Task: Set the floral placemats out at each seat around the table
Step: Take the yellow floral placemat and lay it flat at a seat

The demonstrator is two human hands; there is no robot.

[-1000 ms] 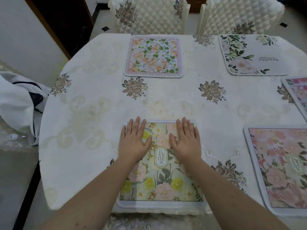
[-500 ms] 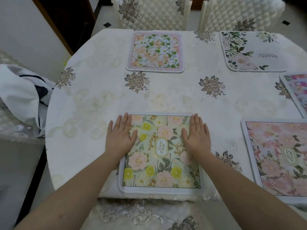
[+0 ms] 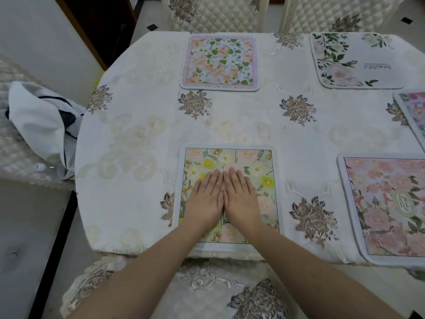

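Note:
A yellow and pink floral placemat lies flat at the near edge of the table. My left hand and my right hand rest side by side on its middle, fingers straight and flat, covering the label. A pink floral placemat lies to its right. On the far side lie a green-leaf placemat and a white "Beautiful" placemat. Another placemat is cut off at the right edge.
An embroidered cream tablecloth covers the table. Two quilted chairs stand at the far side, and a chair seat sits below my arms. A white cloth with dark stripes lies on a seat to the left.
My hands have slid inward from the placemat's left and right sides to meet at its middle. The view has drawn back a little from the table.

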